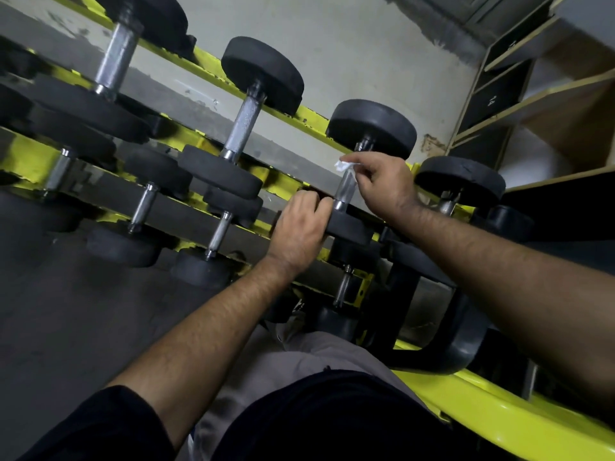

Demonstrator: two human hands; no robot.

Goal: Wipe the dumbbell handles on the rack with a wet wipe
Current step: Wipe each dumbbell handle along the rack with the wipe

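Both hands work mid-frame: the right hand (382,184) pinches a crumpled white wet wipe (344,167) against the knurled steel dumbbell handle (346,188); the left hand (299,227) grips its black rubber near head (352,224). Pinched so small, the wipe may miss patches

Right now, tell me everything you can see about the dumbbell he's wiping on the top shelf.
The dumbbell has two round black heads, rubber by the look, joined by a shiny metal handle. It rests across the yellow rack, third in the top row, one head at the back rail, the other at the front. The right hand pinches a crumpled white wipe against the handle's upper end. The left hand grips the near head.
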